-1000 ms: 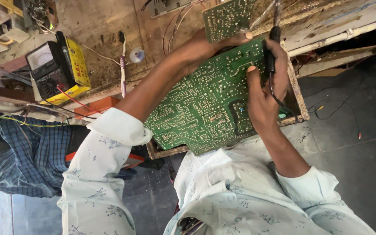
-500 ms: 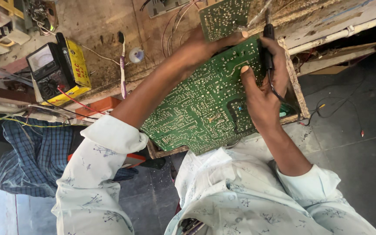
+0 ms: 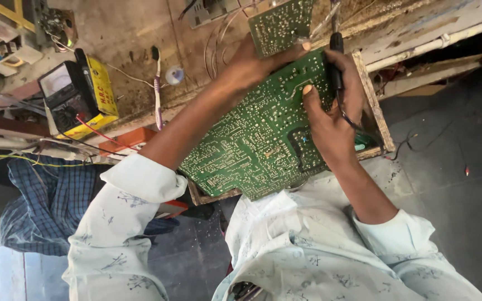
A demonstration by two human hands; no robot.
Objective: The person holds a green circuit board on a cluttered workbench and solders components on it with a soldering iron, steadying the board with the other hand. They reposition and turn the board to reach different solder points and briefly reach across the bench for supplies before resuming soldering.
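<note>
Workbench (image 3: 135,39) — dusty brown top, filling the upper part of the view; all places below are given relative to the large green circuit board (image 3: 252,145).

The circuit board lies tilted, solder side up, its upper edge against the bench's front edge and its lower edge over the person's lap. A wooden frame (image 3: 377,120) shows along its right and lower sides.

Blue checked cloth (image 3: 46,195) — far left of the board and lower, below the bench.

Second, smaller green board (image 3: 280,22) — just above the large board's upper edge, on the bench.

Meter with yellow casing and black face (image 3: 76,100) — well left of the board, on the bench, a red lead trailing from it.

Left hand (image 3: 252,64) — at the board's upper edge, fingers closed over that edge where the two boards meet; it grips the large board.

Right hand (image 3: 333,111) — over the board's right part, closed around a black-handled soldering iron (image 3: 336,61) held like a pen, its shaft pointing up past the board's upper edge. The tip's exact contact point cannot be made out.

Toothbrush (image 3: 157,83) — left of the board, lying on the bench between the board and the meter.
</note>
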